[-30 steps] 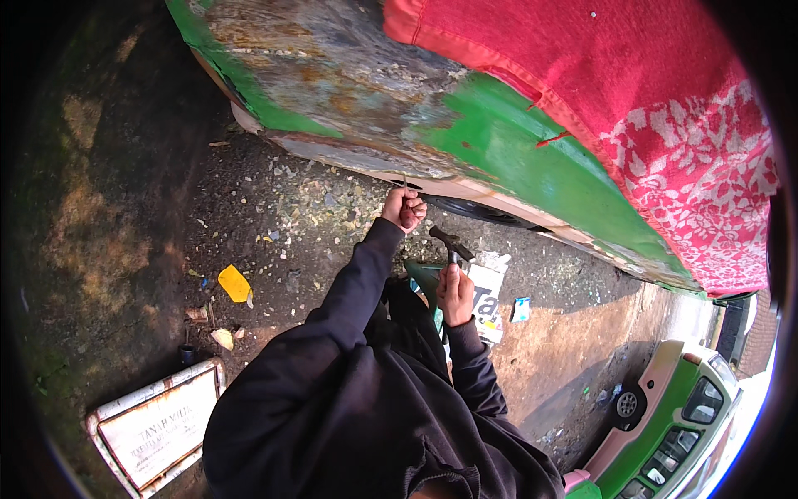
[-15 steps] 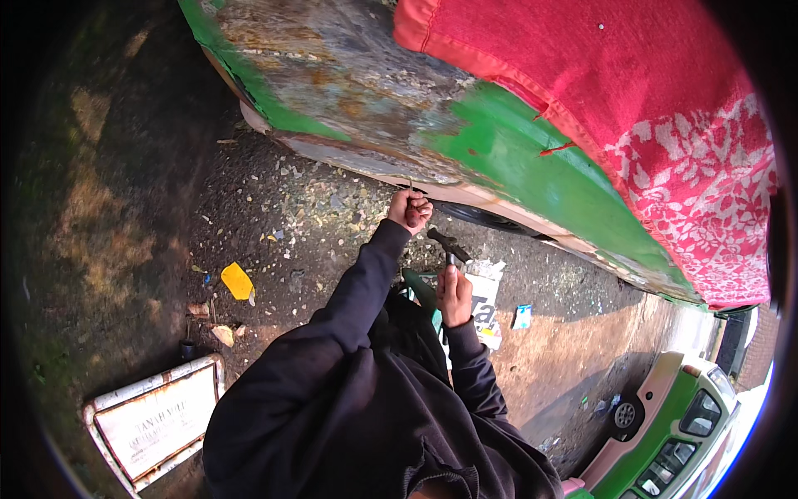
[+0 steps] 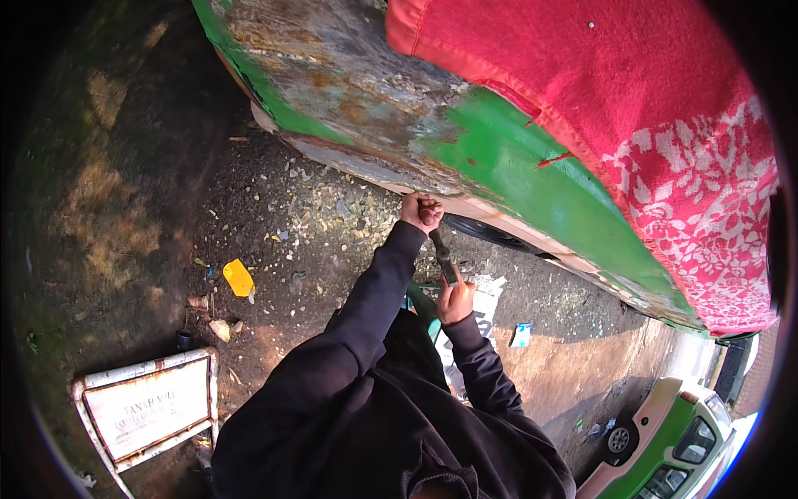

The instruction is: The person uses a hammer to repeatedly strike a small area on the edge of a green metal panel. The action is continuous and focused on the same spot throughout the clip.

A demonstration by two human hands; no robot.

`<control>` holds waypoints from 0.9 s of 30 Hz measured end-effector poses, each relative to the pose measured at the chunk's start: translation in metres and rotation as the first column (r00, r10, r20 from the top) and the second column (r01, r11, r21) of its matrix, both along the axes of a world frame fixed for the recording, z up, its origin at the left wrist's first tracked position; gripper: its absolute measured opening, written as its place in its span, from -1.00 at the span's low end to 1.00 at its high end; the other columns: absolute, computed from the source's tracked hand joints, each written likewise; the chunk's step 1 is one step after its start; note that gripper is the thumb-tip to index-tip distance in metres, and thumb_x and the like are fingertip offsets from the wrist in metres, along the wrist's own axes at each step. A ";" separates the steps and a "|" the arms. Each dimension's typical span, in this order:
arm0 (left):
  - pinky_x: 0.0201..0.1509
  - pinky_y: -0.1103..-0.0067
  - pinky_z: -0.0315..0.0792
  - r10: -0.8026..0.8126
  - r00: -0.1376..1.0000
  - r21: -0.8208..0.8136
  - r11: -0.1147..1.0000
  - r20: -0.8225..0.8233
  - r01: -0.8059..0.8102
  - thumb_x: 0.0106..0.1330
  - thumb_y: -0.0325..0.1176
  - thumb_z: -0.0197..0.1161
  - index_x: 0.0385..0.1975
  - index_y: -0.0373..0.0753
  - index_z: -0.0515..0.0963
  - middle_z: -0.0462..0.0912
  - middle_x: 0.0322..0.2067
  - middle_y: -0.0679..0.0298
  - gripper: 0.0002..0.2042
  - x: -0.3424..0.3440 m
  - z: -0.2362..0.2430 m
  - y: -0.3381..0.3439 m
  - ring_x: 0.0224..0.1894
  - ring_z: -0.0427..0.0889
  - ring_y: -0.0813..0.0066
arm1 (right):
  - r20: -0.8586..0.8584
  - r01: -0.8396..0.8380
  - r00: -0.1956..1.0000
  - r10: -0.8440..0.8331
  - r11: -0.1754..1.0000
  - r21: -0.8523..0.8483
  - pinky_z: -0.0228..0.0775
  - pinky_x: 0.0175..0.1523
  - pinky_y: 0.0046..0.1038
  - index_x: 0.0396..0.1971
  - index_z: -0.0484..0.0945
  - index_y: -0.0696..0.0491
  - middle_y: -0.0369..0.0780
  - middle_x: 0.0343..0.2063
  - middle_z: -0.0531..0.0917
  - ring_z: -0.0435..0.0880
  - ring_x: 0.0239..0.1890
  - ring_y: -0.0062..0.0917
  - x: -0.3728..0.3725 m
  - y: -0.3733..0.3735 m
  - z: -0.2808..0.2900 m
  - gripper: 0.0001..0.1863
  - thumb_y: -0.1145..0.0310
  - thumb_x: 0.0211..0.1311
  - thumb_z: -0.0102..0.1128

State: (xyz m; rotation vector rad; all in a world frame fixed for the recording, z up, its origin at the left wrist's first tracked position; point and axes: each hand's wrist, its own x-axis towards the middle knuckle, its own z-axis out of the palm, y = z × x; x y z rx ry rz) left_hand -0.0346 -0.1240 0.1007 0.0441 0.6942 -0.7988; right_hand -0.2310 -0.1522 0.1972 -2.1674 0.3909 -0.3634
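Note:
My left hand (image 3: 421,212) is closed round a hand tool whose rounded reddish-brown handle end (image 3: 428,217) shows in the fist. It is held against the lower edge of a green vehicle body (image 3: 499,158) with worn, rusty patches; the fist hides the tool's tip. My right hand (image 3: 456,301) grips a hammer (image 3: 441,249) with a dark metal head. One end of the hammer head is close to the tool's handle end; whether they touch I cannot tell.
A red cloth with pale flowers (image 3: 657,166) hangs over the vehicle; a tyre (image 3: 490,233) shows beneath. Flakes litter the ground. Around me are printed paper (image 3: 485,303), a blue packet (image 3: 521,335), a yellow scrap (image 3: 238,278), a framed white sign (image 3: 150,407) and a green-and-white van (image 3: 665,432).
The hammer head has swung up toward the tool in my left hand. My left hand keeps its grip at the vehicle's lower edge. The whole view has shifted slightly.

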 end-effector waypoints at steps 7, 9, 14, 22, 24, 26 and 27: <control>-0.56 0.55 0.30 0.101 0.995 0.046 0.994 -0.009 -0.101 -0.08 -0.52 -0.05 -0.78 -0.26 0.23 0.23 -0.79 0.32 -0.88 -0.003 -0.006 -0.003 -0.70 0.23 0.44 | 0.223 -0.061 0.975 0.013 0.975 0.212 0.23 -0.63 -0.47 -0.22 0.47 0.27 -0.22 -0.83 0.40 0.45 -0.81 -0.48 -0.007 -0.024 -0.007 -0.67 0.28 0.20 0.00; -0.56 0.55 0.30 0.041 0.998 0.039 0.998 0.038 -0.042 -0.09 -0.52 -0.06 -0.79 -0.25 0.22 0.23 -0.79 0.31 -0.88 -0.004 -0.002 -0.011 -0.70 0.22 0.44 | 0.326 -0.165 0.942 0.082 0.957 0.236 0.25 -0.61 -0.39 -0.19 0.44 0.27 -0.15 -0.82 0.41 0.46 -0.79 -0.33 -0.013 -0.040 -0.037 -0.65 0.27 0.17 0.03; -0.62 0.47 0.25 0.141 0.988 0.140 0.981 -0.059 -0.132 -0.07 -0.44 -0.10 -0.82 -0.19 0.16 0.21 -0.79 0.28 -0.84 0.004 -0.006 -0.014 -0.73 0.22 0.33 | -0.055 -0.116 0.992 0.118 0.993 0.027 0.25 -0.56 -0.26 -0.24 0.45 0.26 0.02 -0.76 0.43 0.43 -0.72 -0.12 0.025 -0.038 -0.011 -0.73 0.37 0.22 -0.12; -0.62 0.45 0.29 0.204 0.967 0.091 0.977 -0.152 -0.192 -0.06 -0.47 -0.10 -0.83 -0.21 0.18 0.19 -0.78 0.21 -0.83 0.016 -0.006 -0.018 -0.77 0.16 0.33 | 0.084 -0.068 0.994 0.065 0.997 0.027 0.14 -0.62 -0.36 -0.53 0.43 0.17 -0.17 -0.85 0.31 0.35 -0.80 -0.37 0.036 -0.038 -0.019 -0.64 0.16 0.27 -0.05; -0.63 0.47 0.30 0.173 0.979 0.143 0.977 -0.106 -0.157 -0.07 -0.47 -0.10 -0.84 -0.21 0.16 0.18 -0.79 0.19 -0.82 0.015 -0.006 -0.014 -0.78 0.15 0.34 | -0.036 -0.084 0.996 0.082 0.995 -0.049 0.20 -0.59 -0.32 -0.49 0.44 0.21 -0.05 -0.80 0.37 0.43 -0.75 -0.24 0.044 -0.036 0.001 -0.71 0.31 0.30 -0.13; -0.61 0.48 0.31 0.147 0.984 0.122 0.983 -0.101 -0.135 -0.05 -0.48 -0.10 -0.83 -0.21 0.17 0.20 -0.79 0.22 -0.82 0.013 -0.006 -0.012 -0.76 0.17 0.36 | 0.111 -0.056 0.993 0.028 0.965 0.255 0.14 -0.64 -0.45 -0.53 0.43 0.20 -0.23 -0.84 0.34 0.33 -0.81 -0.48 0.029 -0.035 -0.001 -0.54 0.07 0.30 -0.11; -0.59 0.49 0.32 0.152 0.984 0.107 0.984 -0.097 -0.142 -0.04 -0.48 -0.10 -0.82 -0.21 0.18 0.22 -0.79 0.26 -0.83 0.011 -0.006 -0.012 -0.74 0.20 0.39 | 0.194 -0.011 0.977 -0.089 0.887 0.462 0.10 -0.65 -0.50 -0.56 0.42 0.20 -0.31 -0.85 0.31 0.29 -0.81 -0.57 0.022 -0.031 -0.002 -0.47 -0.03 0.28 -0.11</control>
